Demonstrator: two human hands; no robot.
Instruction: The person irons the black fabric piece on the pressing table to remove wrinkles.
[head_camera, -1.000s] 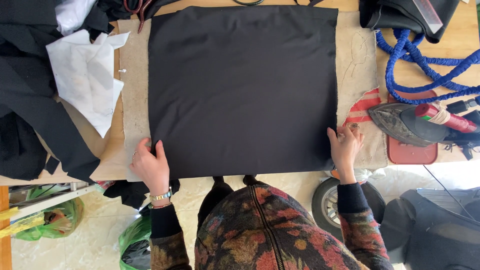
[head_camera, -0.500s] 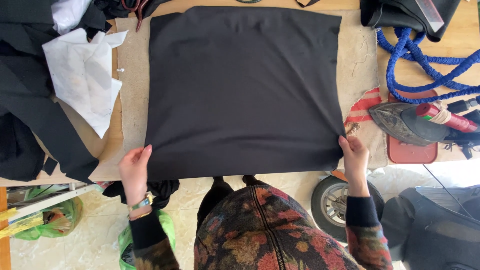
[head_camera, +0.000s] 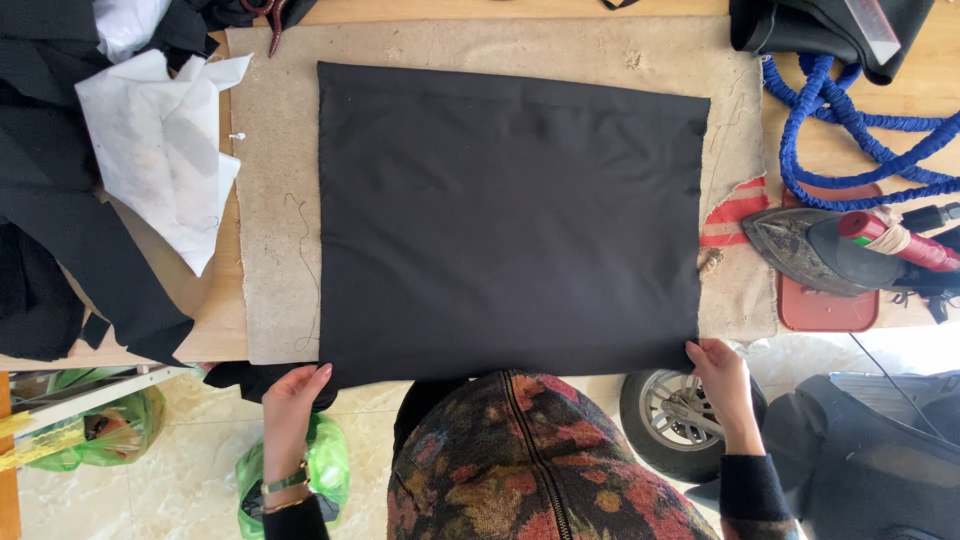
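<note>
A large rectangle of black fabric (head_camera: 510, 225) is lying flat on a beige felt pad (head_camera: 275, 200) that is covering the middle of the wooden table (head_camera: 930, 95); the cloth's lower edge is reaching the near edge of the table. The left hand (head_camera: 290, 405) is hanging just off that near edge, at the fabric's near left corner, with fingers (head_camera: 312, 378) loosely extended and touching the hem; whether they are pinching it cannot be told. The right hand (head_camera: 722, 375) is sitting at the near right corner, its fingers (head_camera: 700, 350) curling against the cloth's corner, apparently gripping it, though the pinch itself is not clearly showing.

Toward the right edge of the table a steam iron (head_camera: 830, 250) is resting on a red mat (head_camera: 825, 310), with a coiled blue hose (head_camera: 850, 130) lying behind it. A crumpled white cloth (head_camera: 160, 160) is sitting near the left edge on top of dark garments (head_camera: 50, 220), and scissors (head_camera: 275, 20) are poking in at the far left corner of the pad. Below the table, a green plastic bag (head_camera: 325, 470) and a small wheel (head_camera: 665, 420) are showing on the tiled floor (head_camera: 150, 480).
</note>
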